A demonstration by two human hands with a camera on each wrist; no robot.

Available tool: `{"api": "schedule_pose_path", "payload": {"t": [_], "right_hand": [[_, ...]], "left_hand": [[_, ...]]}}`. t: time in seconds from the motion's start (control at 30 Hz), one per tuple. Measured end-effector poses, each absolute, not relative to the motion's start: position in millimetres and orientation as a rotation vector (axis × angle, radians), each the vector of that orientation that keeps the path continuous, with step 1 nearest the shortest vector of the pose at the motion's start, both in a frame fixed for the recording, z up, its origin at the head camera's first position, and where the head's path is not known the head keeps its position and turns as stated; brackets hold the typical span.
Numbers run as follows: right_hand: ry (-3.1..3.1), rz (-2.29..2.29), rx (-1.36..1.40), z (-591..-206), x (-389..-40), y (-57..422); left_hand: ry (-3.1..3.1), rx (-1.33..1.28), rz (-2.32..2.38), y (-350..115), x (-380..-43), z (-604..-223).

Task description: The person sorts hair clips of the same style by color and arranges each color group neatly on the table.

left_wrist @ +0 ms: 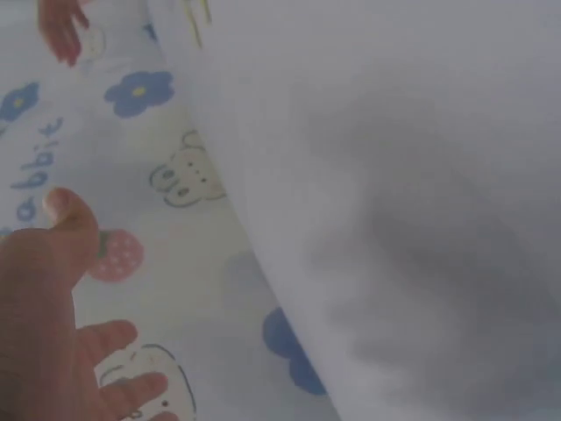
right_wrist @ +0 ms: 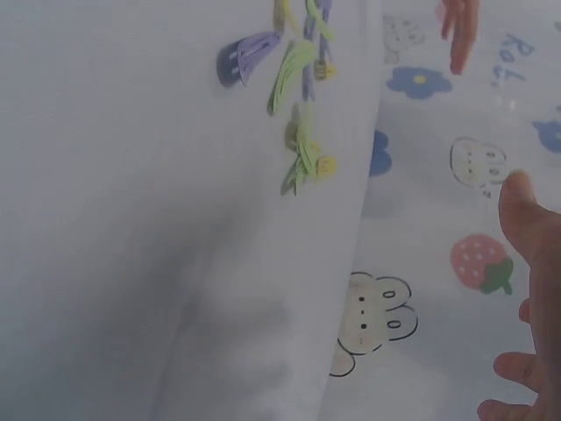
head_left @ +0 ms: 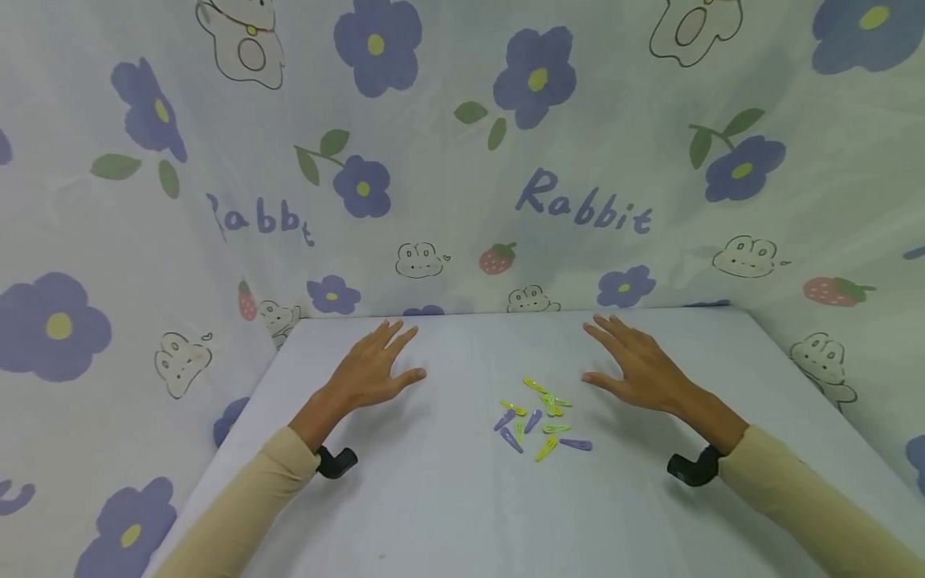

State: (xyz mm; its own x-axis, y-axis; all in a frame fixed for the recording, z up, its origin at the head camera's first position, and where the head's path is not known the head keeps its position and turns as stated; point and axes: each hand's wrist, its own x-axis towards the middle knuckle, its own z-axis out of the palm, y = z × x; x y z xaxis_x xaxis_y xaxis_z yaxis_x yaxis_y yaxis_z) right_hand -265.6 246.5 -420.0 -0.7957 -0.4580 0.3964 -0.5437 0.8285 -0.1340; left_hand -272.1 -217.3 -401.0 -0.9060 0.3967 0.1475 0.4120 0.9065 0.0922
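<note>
Several hair clips in purple, yellow and light green lie loosely scattered right of the table's middle in the head view. Among them are a purple clip (head_left: 576, 444), a yellow clip (head_left: 547, 448) and a green clip (head_left: 556, 429); a few overlap at the top of the group. My left hand (head_left: 376, 369) hovers over the table to the left of the clips, fingers spread and holding nothing. On the other side, nearer to them, my right hand (head_left: 636, 365) is likewise held up with spread fingers. The right wrist view shows a purple clip (right_wrist: 254, 54) and overlapping green clips (right_wrist: 303, 156).
A white table (head_left: 433, 498) spreads under both hands. Behind it and along its sides hangs a patterned cloth (head_left: 448, 185) with flowers, rabbits and strawberries. Black wrist devices show at the left cuff (head_left: 285, 453) and the right cuff (head_left: 755, 449).
</note>
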Motion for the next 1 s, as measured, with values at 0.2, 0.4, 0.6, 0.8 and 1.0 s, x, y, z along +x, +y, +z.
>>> {"api": "schedule_pose_path", "payload": {"t": [0.2, 0.4, 0.6, 0.8, 1.0], "right_hand": [[-2.679, 0.360, 0.778, -424, -267, 236], [-2.666, 0.378, 0.830, -427, -266, 229], [-2.631, 0.396, 0.879, -430, -265, 224], [-2.672, 0.392, 0.864, -436, -263, 218], [-2.671, 0.350, 0.871, -442, -261, 214]], "left_hand": [[-2.927, -0.690, -0.210, -198, -273, -407], [-2.925, -0.747, -0.201, -182, -274, -413], [-2.894, -0.808, -0.211, -168, -272, -416], [-2.886, -0.838, -0.217, -154, -271, -417], [-2.865, -0.866, -0.234, -138, -271, -421]]}}
